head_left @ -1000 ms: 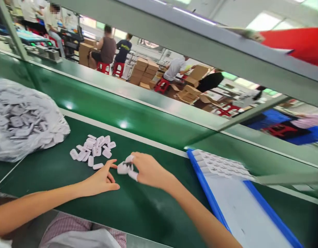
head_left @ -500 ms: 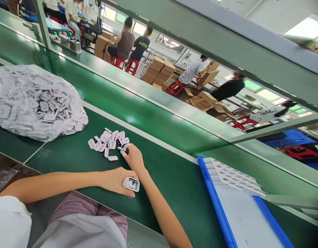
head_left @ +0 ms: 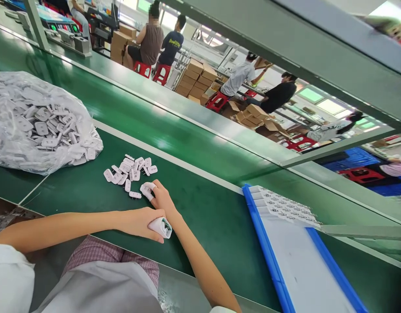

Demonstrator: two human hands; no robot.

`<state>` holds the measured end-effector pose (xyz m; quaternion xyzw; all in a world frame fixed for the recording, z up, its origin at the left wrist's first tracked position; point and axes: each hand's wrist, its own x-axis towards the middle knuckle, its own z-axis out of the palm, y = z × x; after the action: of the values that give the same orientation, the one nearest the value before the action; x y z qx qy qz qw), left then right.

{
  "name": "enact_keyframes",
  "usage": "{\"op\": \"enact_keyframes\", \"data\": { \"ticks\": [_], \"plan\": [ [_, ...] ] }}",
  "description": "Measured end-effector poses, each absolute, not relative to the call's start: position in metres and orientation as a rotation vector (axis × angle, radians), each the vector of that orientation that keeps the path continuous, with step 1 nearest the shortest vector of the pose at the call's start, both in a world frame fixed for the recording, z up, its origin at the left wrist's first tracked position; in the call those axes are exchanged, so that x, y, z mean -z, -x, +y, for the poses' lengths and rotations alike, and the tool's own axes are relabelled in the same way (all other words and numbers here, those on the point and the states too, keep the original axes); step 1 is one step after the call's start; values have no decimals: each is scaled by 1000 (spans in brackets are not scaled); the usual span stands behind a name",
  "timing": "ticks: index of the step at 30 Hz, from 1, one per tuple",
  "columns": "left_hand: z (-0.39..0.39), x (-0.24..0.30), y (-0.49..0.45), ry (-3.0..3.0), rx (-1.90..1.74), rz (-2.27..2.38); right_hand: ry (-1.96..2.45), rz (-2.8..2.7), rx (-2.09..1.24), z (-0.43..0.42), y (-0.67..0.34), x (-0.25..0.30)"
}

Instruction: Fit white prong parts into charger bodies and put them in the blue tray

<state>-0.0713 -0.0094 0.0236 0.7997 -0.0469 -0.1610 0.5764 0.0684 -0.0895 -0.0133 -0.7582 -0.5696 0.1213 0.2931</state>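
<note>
My left hand (head_left: 137,222) grips a white plug housing (head_left: 160,227) against the green conveyor belt (head_left: 207,226), with a dark label or opening on its end. My right hand (head_left: 163,199) lies just above it, its fingertips pinching a small white pronged plug piece (head_left: 146,191). That piece sits at the edge of a loose heap of similar white pieces (head_left: 127,173), almost touching them. A clear plastic bag (head_left: 34,124) full of more white pieces rests on the belt to the left of the heap.
A blue-framed tray (head_left: 279,256) lies on the belt to the right, with rows of white pieces (head_left: 285,208) at its far end. A raised green rail (head_left: 174,130) runs behind the belt. Beyond it, co-workers (head_left: 148,43) sit among cardboard boxes on red stools.
My left hand has turned the white housing, now tilted and more covered. My right hand has moved slightly left, holding a small piece. The view has shifted slightly up and left.
</note>
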Motion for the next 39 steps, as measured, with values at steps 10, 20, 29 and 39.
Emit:
{"op": "enact_keyframes", "data": {
  "ticks": [10,20,29,39],
  "plan": [
    [-1,-37,70,-1798,152,46,1556,-801,-742,-132,-86,-42],
    [2,-39,68,-1905,126,165,1570,-853,-852,-138,-67,-62],
    [3,-38,67,-1909,112,172,1619,-869,-801,-137,-62,-62],
    [10,-32,65,-1943,42,205,1501,-771,-785,-122,-53,-34]
  ]
}}
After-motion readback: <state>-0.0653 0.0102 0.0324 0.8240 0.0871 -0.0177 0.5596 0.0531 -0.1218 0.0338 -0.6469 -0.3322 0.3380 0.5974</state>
